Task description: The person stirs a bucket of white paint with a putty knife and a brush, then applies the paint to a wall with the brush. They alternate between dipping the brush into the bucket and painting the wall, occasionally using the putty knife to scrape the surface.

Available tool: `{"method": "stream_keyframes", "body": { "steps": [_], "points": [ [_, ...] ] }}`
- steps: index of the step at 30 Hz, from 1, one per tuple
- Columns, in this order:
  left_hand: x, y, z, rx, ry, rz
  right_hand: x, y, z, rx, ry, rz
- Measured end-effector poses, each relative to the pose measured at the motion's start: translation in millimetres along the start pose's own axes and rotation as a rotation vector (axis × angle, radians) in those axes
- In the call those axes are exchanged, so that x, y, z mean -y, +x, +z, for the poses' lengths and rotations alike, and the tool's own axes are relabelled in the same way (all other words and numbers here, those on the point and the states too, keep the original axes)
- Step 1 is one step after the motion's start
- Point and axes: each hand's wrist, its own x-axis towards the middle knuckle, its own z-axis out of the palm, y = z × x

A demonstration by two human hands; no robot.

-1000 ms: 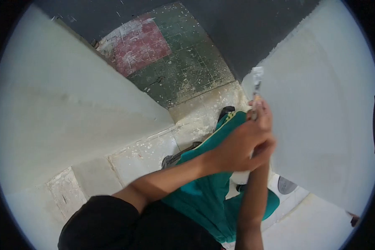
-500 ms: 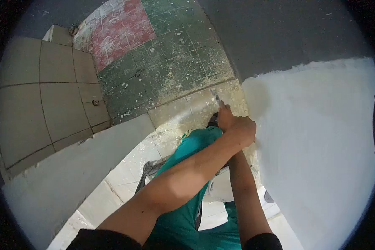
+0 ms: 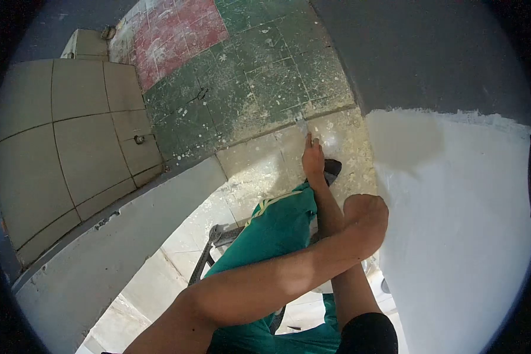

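Note:
My right hand (image 3: 313, 160) reaches out low over the pale, speckled tiles (image 3: 351, 138) and grips a small scraper (image 3: 302, 124). The blade points away from me, close to the seam with the green tiles (image 3: 271, 88). Nearer to me, my left hand (image 3: 367, 213) is curled closed beside the white lower wall (image 3: 448, 236); its fingers face away, and what they hold, if anything, is hidden. My left forearm crosses over the right one. A dark shoe (image 3: 332, 170) shows just right of my right wrist.
Grey paint (image 3: 419, 53) covers the upper right wall. A low pale ledge (image 3: 130, 236) runs diagonally at left, with a beige tiled surface (image 3: 76, 141) beyond it. Red tiles (image 3: 180, 38) lie farther off. A dark strap or bar (image 3: 224, 236) sits beside my green-trousered leg (image 3: 265, 236).
My right hand with the scraper has stretched farther forward, away from my left hand. My left hand has moved back and to the right. The view has shifted slightly.

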Motion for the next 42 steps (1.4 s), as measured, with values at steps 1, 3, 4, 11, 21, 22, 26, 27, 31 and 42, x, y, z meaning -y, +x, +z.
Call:
{"method": "stream_keyframes", "body": {
  "steps": [1, 3, 4, 11, 21, 22, 26, 27, 31, 42],
  "points": [
    [2.7, 1.0, 3.8, -0.005, 0.019, -0.013, 1.2, 0.1, -1.2, 0.053, 0.012, 0.031],
    [7.8, 0.3, 11.6, -0.013, 0.056, -0.045, 3.7, -1.2, -3.8, 0.088, 0.042, 0.044],
    [8.2, -0.3, 12.4, 0.023, 0.055, -0.044, 3.1, -3.7, -1.6, 0.108, 0.057, 0.050],
    [3.7, -4.1, 16.1, -0.200, 0.074, 0.049, -4.4, -44.0, -25.7, 0.023, 0.157, 0.078],
    [-4.1, -6.5, 4.8, 0.020, -0.092, -0.009, -34.0, 23.3, -4.4, 0.166, 1.338, 0.478],
    [-6.0, -6.7, 6.2, 0.029, -0.081, -0.002, -41.8, 29.2, 6.4, 0.230, 1.334, 0.522],
    [-8.8, -4.8, 9.1, 0.042, 0.008, 0.037, -77.6, 34.6, 90.1, 0.094, 0.982, 0.350],
    [-10.4, -5.0, 10.1, 0.049, 0.039, 0.054, -70.1, 26.4, 68.1, 0.091, 0.917, 0.372],
    [-21.8, -3.1, -4.4, 0.097, 0.161, 0.088, -66.0, -4.4, 36.5, 0.170, 1.145, 0.495],
    [-40.5, -7.9, 51.3, 0.016, 0.188, 0.268, -27.2, -180.0, -215.5, -0.219, 1.330, 0.548]
  ]
}}
